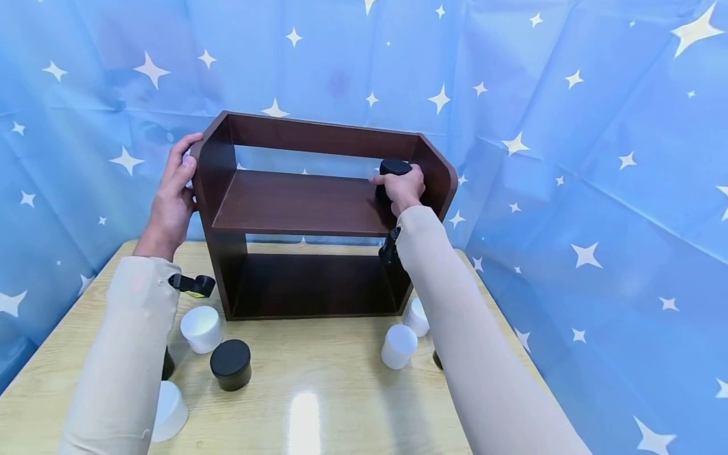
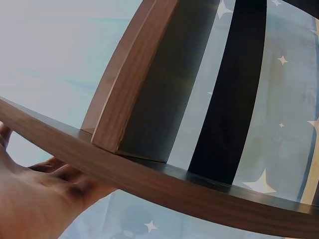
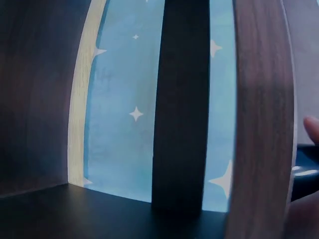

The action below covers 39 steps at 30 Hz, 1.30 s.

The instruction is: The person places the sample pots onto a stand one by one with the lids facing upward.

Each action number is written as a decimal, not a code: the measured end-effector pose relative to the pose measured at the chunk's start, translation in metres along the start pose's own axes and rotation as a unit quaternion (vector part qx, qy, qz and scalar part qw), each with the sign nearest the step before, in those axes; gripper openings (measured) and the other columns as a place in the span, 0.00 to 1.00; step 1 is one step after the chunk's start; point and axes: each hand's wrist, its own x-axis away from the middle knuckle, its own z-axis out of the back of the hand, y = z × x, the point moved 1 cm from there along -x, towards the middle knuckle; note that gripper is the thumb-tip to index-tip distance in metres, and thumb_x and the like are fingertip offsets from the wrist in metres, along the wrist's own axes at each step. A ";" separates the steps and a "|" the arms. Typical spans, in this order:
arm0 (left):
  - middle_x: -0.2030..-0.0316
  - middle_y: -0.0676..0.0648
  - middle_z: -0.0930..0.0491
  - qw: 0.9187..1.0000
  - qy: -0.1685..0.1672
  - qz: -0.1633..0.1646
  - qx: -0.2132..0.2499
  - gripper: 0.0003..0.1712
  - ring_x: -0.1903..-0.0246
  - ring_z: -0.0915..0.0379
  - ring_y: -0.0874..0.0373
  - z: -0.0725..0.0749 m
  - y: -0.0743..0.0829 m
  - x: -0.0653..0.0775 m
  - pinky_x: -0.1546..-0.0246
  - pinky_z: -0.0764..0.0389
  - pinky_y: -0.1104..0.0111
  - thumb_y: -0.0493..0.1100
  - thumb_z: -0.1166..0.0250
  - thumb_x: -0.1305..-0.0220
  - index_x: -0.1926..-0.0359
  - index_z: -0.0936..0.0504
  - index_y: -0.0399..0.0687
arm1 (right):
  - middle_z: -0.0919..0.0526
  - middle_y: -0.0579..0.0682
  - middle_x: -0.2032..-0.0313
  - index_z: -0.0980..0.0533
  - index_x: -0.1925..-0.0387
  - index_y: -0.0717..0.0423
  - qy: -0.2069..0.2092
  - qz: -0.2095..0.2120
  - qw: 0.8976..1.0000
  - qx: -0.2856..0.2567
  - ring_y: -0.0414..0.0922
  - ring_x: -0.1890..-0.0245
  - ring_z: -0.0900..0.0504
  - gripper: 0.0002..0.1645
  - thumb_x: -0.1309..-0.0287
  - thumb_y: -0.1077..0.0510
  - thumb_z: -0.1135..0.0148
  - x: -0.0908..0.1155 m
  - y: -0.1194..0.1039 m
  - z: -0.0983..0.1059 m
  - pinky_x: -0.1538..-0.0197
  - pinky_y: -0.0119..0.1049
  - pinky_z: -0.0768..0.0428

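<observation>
A dark brown two-tier wooden shelf (image 1: 307, 199) stands on the table. My left hand (image 1: 172, 196) is at the outer face of its left side panel, fingers reaching toward the upper edge. In the left wrist view that hand (image 2: 55, 191) lies along the outside of the panel, its fingertips partly hidden. At the right end of the upper tier, my right hand (image 1: 405, 188) holds a round black jar (image 1: 394, 167) between thumb and fingers, near the right side panel. The right wrist view shows the shelf board's edge (image 3: 261, 119) and only a sliver of the jar (image 3: 305, 172).
On the wooden table (image 1: 307, 354), a white jar (image 1: 201, 328), a black jar (image 1: 230, 364) and another white jar (image 1: 169, 411) stand front left. Two white jars (image 1: 399, 346) stand front right, beside a dark object mostly covered by the right sleeve. Star-printed blue cloth (image 1: 341, 69) hangs behind.
</observation>
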 end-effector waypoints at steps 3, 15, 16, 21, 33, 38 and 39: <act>0.33 0.53 0.38 1.000 -0.001 0.002 -0.004 0.27 0.41 0.37 0.51 0.000 0.000 -0.001 0.48 0.38 0.54 0.60 0.57 0.23 0.26 0.39 0.71 | 0.33 0.52 0.31 0.42 0.28 0.49 -0.002 -0.010 1.000 -0.010 0.50 0.33 0.33 0.52 0.51 0.58 0.22 -0.003 0.002 -0.001 0.30 0.46 0.27; 0.31 0.52 0.39 1.000 0.005 -0.006 -0.005 0.27 0.40 0.37 0.52 -0.001 0.000 -0.001 0.48 0.39 0.55 0.59 0.57 0.22 0.26 0.39 0.69 | 0.35 0.53 0.29 0.44 0.26 0.49 -0.009 -0.013 1.000 0.005 0.51 0.31 0.34 0.55 0.50 0.58 0.23 -0.011 0.003 0.000 0.28 0.46 0.31; 0.31 0.52 0.39 1.000 0.006 -0.006 -0.007 0.27 0.40 0.38 0.52 -0.002 0.000 -0.001 0.47 0.39 0.55 0.60 0.57 0.22 0.26 0.39 0.69 | 0.35 0.53 0.29 0.44 0.26 0.49 -0.009 -0.011 1.000 0.007 0.51 0.30 0.34 0.54 0.50 0.57 0.23 -0.013 0.003 -0.001 0.28 0.47 0.31; 0.31 0.52 0.39 1.000 0.003 -0.002 -0.012 0.27 0.40 0.38 0.52 -0.002 0.000 0.000 0.48 0.38 0.55 0.60 0.58 0.22 0.26 0.40 0.70 | 0.36 0.53 0.29 0.45 0.26 0.49 -0.009 -0.013 1.000 0.019 0.50 0.30 0.35 0.55 0.49 0.55 0.23 -0.016 0.003 -0.003 0.28 0.46 0.30; 0.34 0.53 0.38 1.000 -0.005 0.000 -0.008 0.27 0.43 0.35 0.53 -0.001 0.004 0.002 0.51 0.38 0.54 0.59 0.57 0.22 0.26 0.40 0.69 | 0.34 0.53 0.30 0.46 0.27 0.50 -0.002 -0.003 1.000 0.017 0.50 0.32 0.34 0.56 0.50 0.49 0.22 -0.013 0.001 -0.007 0.30 0.46 0.27; 0.35 0.54 0.37 1.000 -0.007 0.002 -0.017 0.27 0.44 0.35 0.54 -0.001 0.003 0.002 0.52 0.37 0.54 0.59 0.59 0.22 0.25 0.41 0.70 | 0.35 0.54 0.30 0.45 0.29 0.50 0.003 0.022 1.000 0.010 0.50 0.31 0.36 0.56 0.52 0.49 0.21 -0.010 -0.006 -0.005 0.30 0.46 0.29; 0.35 0.54 0.37 1.000 -0.006 0.003 -0.020 0.27 0.44 0.35 0.54 -0.001 0.003 0.002 0.52 0.37 0.54 0.59 0.59 0.22 0.25 0.41 0.70 | 0.35 0.54 0.30 0.45 0.29 0.50 0.005 0.028 1.000 0.012 0.50 0.31 0.36 0.56 0.52 0.49 0.21 -0.010 -0.008 -0.005 0.30 0.46 0.29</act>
